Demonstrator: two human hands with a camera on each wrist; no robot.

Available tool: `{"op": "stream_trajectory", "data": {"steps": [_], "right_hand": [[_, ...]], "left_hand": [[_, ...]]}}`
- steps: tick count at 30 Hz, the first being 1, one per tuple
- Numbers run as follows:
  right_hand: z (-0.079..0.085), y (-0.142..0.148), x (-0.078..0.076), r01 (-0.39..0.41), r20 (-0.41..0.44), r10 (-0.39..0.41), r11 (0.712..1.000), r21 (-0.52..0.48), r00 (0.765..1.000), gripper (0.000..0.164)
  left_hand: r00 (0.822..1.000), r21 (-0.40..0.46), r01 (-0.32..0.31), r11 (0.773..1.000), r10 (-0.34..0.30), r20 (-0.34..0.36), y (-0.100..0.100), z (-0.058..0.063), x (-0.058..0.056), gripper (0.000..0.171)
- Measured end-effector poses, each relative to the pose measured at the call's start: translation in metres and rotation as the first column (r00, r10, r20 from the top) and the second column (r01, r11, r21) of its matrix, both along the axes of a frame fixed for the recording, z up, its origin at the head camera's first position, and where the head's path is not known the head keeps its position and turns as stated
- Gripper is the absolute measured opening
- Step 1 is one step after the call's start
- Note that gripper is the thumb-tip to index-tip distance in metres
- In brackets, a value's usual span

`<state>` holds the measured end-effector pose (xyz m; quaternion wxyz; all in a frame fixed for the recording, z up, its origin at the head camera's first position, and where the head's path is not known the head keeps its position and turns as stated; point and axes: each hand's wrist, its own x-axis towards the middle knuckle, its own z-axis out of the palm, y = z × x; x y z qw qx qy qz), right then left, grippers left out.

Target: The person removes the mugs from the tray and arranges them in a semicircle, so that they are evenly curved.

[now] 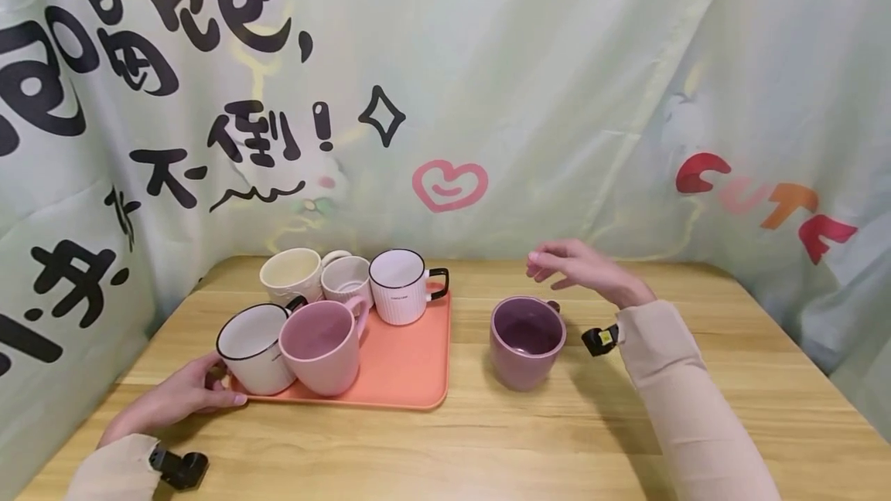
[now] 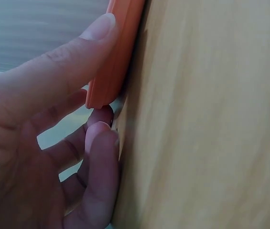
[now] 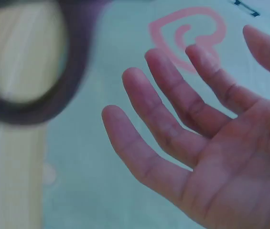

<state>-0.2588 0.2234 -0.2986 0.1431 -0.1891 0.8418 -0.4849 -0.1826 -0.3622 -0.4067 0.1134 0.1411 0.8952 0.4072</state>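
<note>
Left hand: grasping the tray at its 7 o'clock corner; only the left wrist view shows the thumb against the tray's wall and a fingertip beneath the edge.
Open room: bare tray at 4 o'clock; beyond its 3 o'clock edge, a strip of table reaches the purple mug.
Tray, near mugs: a black-rimmed mug at 8 o'clock, with a pink mug just beside it at 3 o'clock.
Purple mug: upright on the table, well apart from the tray; a glint shows inside. The right wrist view reveals its handle as a blurred loop, mostly hidden in the head view.
Right hand: released, fingers spread, raised at the mug's 1 o'clock.
Tray, far mugs: cream mug at 11 o'clock, small cup at 12, ribbed mug at 1.
Curtain: behind the table's 12 o'clock edge.
</note>
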Motion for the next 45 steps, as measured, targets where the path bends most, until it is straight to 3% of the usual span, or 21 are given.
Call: {"op": "stream_trajectory", "data": {"steps": [8,17,29,45], "right_hand": [[0.035,-0.030,-0.003,0.045,-0.030,-0.046,0.999,-0.022,0.998,0.033],[0.045,-0.064,-0.002,0.014,0.024,-0.011,0.985,-0.171,1.000,0.035],[0.040,-0.113,0.001,-0.017,0.045,0.029,0.967,-0.252,0.999,0.027],[0.016,-0.154,0.004,-0.054,0.089,0.082,0.957,-0.284,0.993,0.035]], "left_hand": [[0.999,0.034,-0.001,0.999,0.000,0.032,0.000,-0.001,0.001,0.052],[1.000,0.018,0.010,1.000,-0.011,0.026,0.000,0.000,0.000,0.054],[1.000,0.005,-0.010,1.000,0.010,0.027,0.002,0.002,0.001,0.056],[0.998,0.003,-0.051,0.999,0.050,0.030,0.003,0.003,0.002,0.053]]}}
